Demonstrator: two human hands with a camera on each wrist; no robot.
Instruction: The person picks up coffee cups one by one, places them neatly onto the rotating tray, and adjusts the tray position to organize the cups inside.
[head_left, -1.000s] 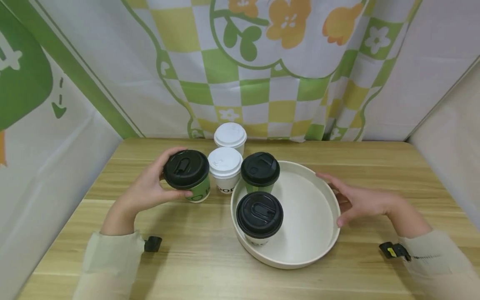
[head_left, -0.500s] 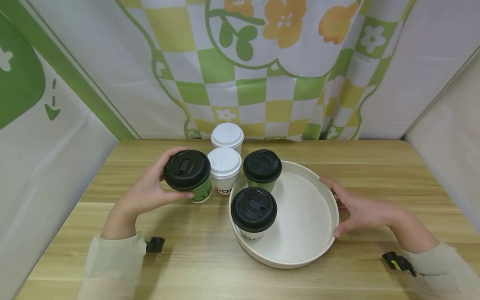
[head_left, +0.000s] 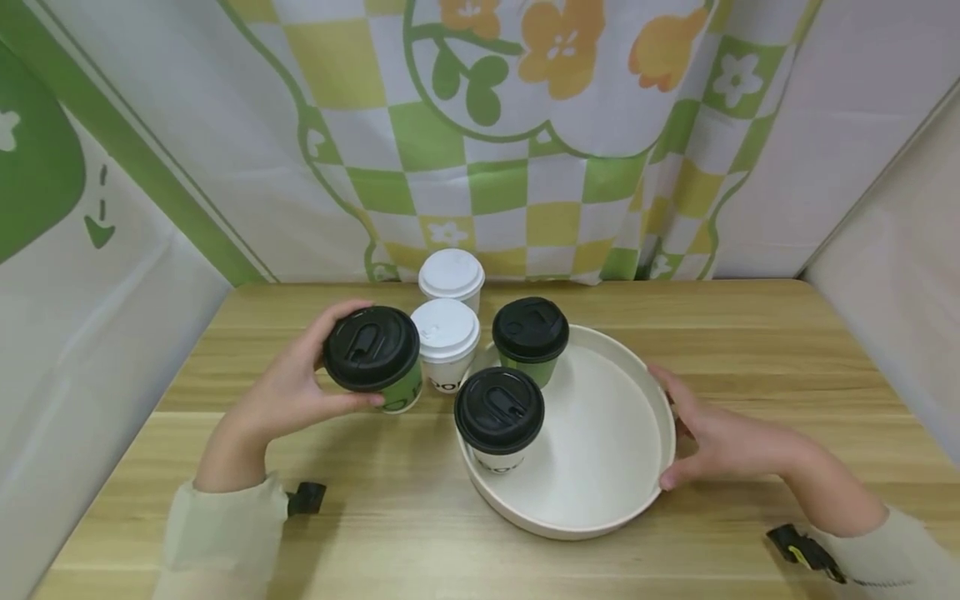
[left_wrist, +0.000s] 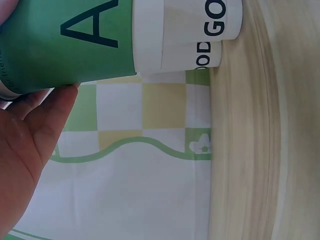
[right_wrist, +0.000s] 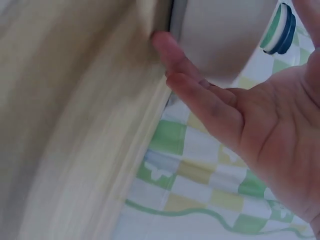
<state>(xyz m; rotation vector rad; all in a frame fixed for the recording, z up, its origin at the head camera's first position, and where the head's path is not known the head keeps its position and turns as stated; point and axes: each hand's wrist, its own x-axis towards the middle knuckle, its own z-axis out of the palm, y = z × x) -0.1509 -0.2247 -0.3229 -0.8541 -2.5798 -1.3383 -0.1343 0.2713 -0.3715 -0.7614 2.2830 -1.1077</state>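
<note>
My left hand (head_left: 296, 383) grips a green paper cup with a black lid (head_left: 372, 348), thumb on the near side. In the left wrist view that green cup (left_wrist: 75, 42) appears raised above the table. Just right of it stand two white-lidded paper cups, the nearer cup (head_left: 446, 333) and the farther cup (head_left: 452, 279). My right hand (head_left: 723, 442) holds the right side of a round cream tray (head_left: 607, 433), thumb at its rim. On the tray's left part stand a green black-lidded cup (head_left: 531, 337) and a white black-lidded cup (head_left: 499, 417).
A wooden table (head_left: 390, 533) lies under everything. A checked green and yellow curtain (head_left: 495, 183) hangs behind its far edge, with pale fabric walls (head_left: 142, 225) on both sides. Each wrist wears a small black device (head_left: 306, 498).
The tray has turned clockwise: its near cup shifted left and away, its far cup right. My right hand moved nearer with the rim. The left hand keeps its grip. The head view shifted slightly.
</note>
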